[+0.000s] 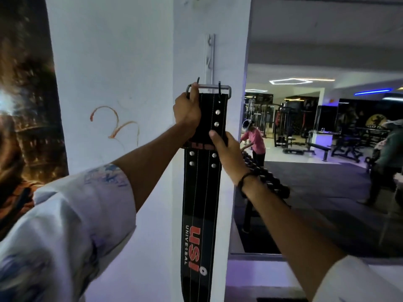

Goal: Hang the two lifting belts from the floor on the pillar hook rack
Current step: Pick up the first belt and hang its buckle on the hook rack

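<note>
A black lifting belt (199, 203) with red "USI" lettering and silver rivets hangs straight down the white pillar (130, 62). Its metal buckle (226, 89) is up at the hooks of the white hook rack (210, 59), a vertical strip fixed to the pillar. My left hand (187, 111) grips the belt's top left corner at the buckle. My right hand (222, 144) pinches the belt's right edge a little lower. Whether the buckle rests on a hook I cannot tell. No second belt is in sight.
To the right, a mirror or opening shows the gym: a dumbbell rack (263, 177), benches and machines (316, 147), a person in a pink top (255, 140) and another person (390, 158) at the right edge. A dark poster (26, 105) covers the wall left of the pillar.
</note>
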Demonstrator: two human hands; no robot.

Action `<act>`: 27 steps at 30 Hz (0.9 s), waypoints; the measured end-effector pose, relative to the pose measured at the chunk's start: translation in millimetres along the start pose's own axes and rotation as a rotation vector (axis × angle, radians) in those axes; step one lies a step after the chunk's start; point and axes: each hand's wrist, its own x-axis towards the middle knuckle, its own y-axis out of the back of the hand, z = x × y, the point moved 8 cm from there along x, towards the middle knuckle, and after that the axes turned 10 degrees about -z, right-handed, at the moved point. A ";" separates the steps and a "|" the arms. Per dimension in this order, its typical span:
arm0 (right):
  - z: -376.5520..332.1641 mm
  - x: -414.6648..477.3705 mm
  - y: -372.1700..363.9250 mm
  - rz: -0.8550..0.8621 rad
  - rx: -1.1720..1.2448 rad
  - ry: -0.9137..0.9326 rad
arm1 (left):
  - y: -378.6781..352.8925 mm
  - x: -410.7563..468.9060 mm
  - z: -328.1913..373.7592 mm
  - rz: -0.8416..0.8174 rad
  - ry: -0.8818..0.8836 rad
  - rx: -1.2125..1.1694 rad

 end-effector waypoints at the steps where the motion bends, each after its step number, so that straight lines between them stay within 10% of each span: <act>1: 8.9 -15.5 -5.4 -0.006 -0.022 -0.019 | -1.4 2.5 5.2 0.000 0.003 -0.002; 8: 92.8 -77.2 -26.7 -0.167 -0.268 -0.174 | 9.3 22.4 26.3 0.021 0.030 -0.052; 18: 0.9 11.9 17.3 -0.050 -0.164 0.104 | -6.0 11.3 22.5 -0.059 0.010 0.011; 27: 143.7 -80.7 -43.6 -0.394 -0.404 -0.290 | 1.7 22.1 29.2 -0.018 -0.046 0.057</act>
